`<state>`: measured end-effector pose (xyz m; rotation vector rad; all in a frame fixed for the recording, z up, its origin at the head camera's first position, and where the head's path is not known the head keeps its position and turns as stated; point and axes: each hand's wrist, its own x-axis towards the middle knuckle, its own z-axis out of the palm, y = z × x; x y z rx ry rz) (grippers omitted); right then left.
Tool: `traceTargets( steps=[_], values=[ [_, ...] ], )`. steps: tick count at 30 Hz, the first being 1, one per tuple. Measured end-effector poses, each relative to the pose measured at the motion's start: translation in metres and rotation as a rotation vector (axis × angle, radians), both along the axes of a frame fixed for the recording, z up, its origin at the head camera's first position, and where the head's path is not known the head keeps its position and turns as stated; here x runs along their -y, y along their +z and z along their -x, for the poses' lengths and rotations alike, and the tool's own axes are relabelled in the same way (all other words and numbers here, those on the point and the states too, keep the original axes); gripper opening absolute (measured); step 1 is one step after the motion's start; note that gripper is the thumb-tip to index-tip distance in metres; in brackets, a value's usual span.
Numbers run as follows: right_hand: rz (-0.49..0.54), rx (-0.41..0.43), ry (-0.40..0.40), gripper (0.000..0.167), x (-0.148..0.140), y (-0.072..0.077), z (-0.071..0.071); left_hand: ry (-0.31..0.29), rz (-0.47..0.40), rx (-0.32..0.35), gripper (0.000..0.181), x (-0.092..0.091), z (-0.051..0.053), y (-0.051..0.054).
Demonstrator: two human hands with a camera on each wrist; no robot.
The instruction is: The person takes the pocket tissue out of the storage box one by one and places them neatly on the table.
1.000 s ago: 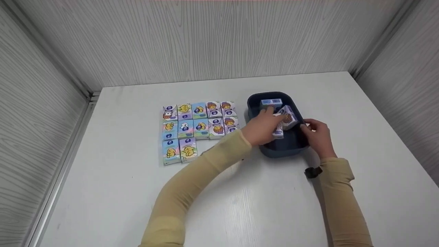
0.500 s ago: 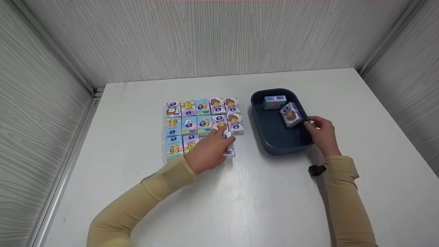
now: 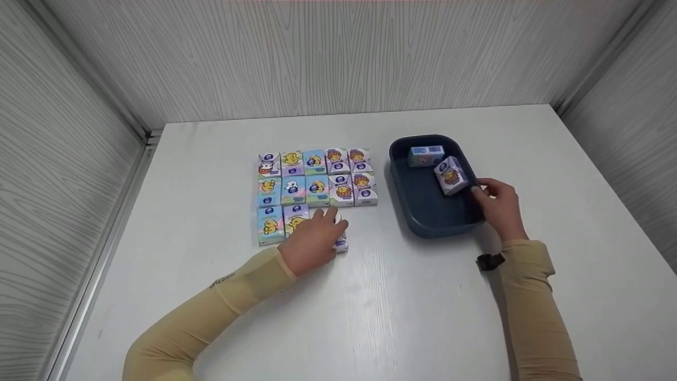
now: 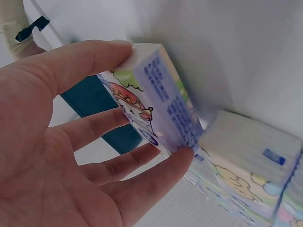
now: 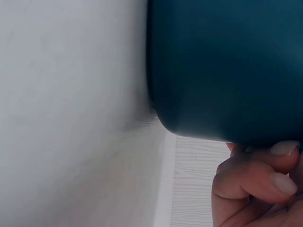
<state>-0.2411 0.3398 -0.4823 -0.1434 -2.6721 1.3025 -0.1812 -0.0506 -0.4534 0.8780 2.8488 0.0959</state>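
My left hand (image 3: 313, 241) holds a small tissue pack (image 4: 142, 94) between thumb and fingers, at the right end of the front row of packs. In the left wrist view this pack stands close beside a neighbouring tissue pack (image 4: 246, 165); whether they touch is unclear. Most of it is hidden under the hand in the head view. At the right, my right hand (image 3: 500, 206) pinches the rim of a dark blue plastic bin (image 3: 444, 231), thumb at the edge. Inside the bin lie two more packs, a blue one (image 3: 426, 156) and a purple-white one (image 3: 451, 176).
Several tissue packs (image 3: 317, 190) with cartoon prints lie in tight rows left of the bin. All stand on a white table (image 3: 402, 296). Grey wood-grain panels (image 3: 338, 58) enclose the back and sides.
My left hand has come out of the bin with a tissue pack, moved left to the rows, and then slid slightly further left and nearer. My right hand has stayed at the bin's rim.
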Motion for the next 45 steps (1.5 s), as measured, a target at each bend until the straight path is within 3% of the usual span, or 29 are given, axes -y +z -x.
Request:
traceTargets(
  steps=[8,16,24,29,36,41,45],
  values=[
    [0.011,0.002,-0.005,0.035,0.001,0.0,-0.001,0.043,0.039,-0.05,0.034,0.001,0.011,-0.006],
    [0.011,-0.016,0.001,0.032,0.001,-0.001,0.001,0.087,0.05,-0.061,0.035,0.0,0.014,-0.007],
    [0.023,-0.007,0.001,0.033,0.001,-0.001,0.0,0.086,-0.001,-0.04,0.041,-0.011,0.013,0.002],
    [0.031,0.0,0.002,0.034,0.001,-0.001,0.0,0.02,-0.048,-0.098,0.047,-0.035,0.015,0.014],
    [0.036,-0.006,0.003,0.032,0.0,-0.001,0.0,-0.097,-0.064,-0.179,0.043,-0.089,0.022,0.03],
    [0.023,-0.028,0.001,0.031,-0.002,-0.004,0.002,-0.159,-0.1,-0.203,0.046,-0.128,0.034,0.039],
    [0.018,-0.051,-0.001,0.029,-0.003,-0.006,0.004,-0.161,-0.125,-0.214,0.051,-0.156,0.05,0.043]
  ],
)
